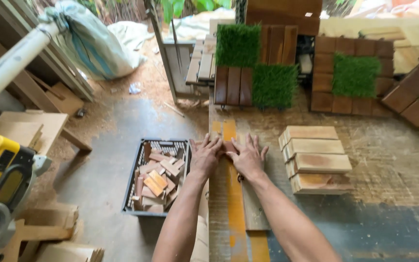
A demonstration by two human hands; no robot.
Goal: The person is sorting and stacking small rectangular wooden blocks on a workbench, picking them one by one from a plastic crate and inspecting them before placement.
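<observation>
My left hand [204, 154] and my right hand [247, 156] rest side by side, fingers spread, on a workbench [379, 160]. Between them they press on a small reddish-brown wood piece [229, 146], which is mostly hidden under the fingers. A yellow strip [234, 194] runs along the bench under my right wrist, with a thin grey board [254, 208] beside it. To the right of my right hand lies a stack of light wooden slats [315, 157], apart from the hand.
A black plastic crate [160, 177] full of small wood offcuts stands on the floor left of the bench. Wood-and-artificial-grass tiles [258, 65] lie at the far end. A yellow power saw [0, 170] sits at the left edge, near sawdust and boards.
</observation>
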